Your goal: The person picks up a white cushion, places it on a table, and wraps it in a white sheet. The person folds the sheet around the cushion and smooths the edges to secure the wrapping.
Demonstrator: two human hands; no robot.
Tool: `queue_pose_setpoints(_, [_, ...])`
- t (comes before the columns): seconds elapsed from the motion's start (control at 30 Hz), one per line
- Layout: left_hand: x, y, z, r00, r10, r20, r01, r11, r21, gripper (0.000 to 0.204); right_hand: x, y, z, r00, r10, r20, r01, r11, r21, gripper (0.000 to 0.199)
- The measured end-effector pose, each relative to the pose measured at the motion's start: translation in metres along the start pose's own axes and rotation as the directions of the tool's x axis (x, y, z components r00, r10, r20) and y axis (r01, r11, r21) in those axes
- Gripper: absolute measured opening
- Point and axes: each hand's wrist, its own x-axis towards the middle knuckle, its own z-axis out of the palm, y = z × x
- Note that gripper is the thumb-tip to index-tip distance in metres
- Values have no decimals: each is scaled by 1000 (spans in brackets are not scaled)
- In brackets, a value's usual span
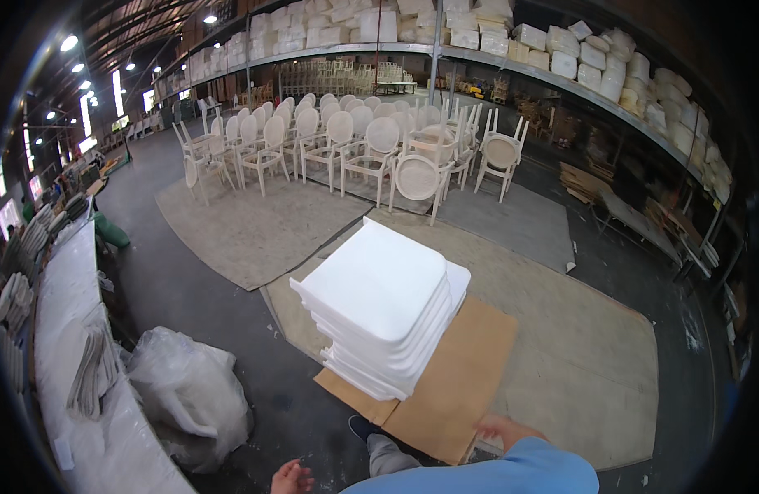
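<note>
So right now both hands are empty. The left hand hangs low near the bottom edge with its fingers loosely curled around nothing. The right hand is out in front of the blue sleeve, blurred, so I can't tell how its fingers sit, though there's nothing in it that I can see.

The thing closest to them is the stack of white seat cushions, sitting on a sheet of cardboard on the floor, just ahead of the person's shoe. The stack leans a bit, with the upper pads slid toward the left and the lower ones poking out on the right.

My take on handling it well: step in close and squat rather than bend. Take the top cushion by two opposite edges, one hand on each side. Foam like that probably flexes, so lift it straight up instead of dragging, or the leaning pile could slide off the cardboard.

Watch the crumpled plastic bag on the left next to the long desk, it looks like a trip hazard. The rows of white chairs stand well apart, further back.
</note>
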Motion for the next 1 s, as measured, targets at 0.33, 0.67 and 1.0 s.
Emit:
queue_pose_setpoints(0.33, [200, 137, 167, 914, -219, 341, 150, 965, 217, 68, 155, -415, -228, 630, -437, -642, 255, 897, -360, 54])
queue_pose_setpoints(0.67, [342, 217, 267, 896, -376, 238, 366, 926, 88, 78, 218, -566, -261, 780, -332, -531, 115, 910, -399, 70])
queue_pose_setpoints(1.0, [341, 215, 276, 898, -362, 249, 377, 926, -16, 64, 217, -560, -252, 814, -358, -457, 109, 867, -486, 72])
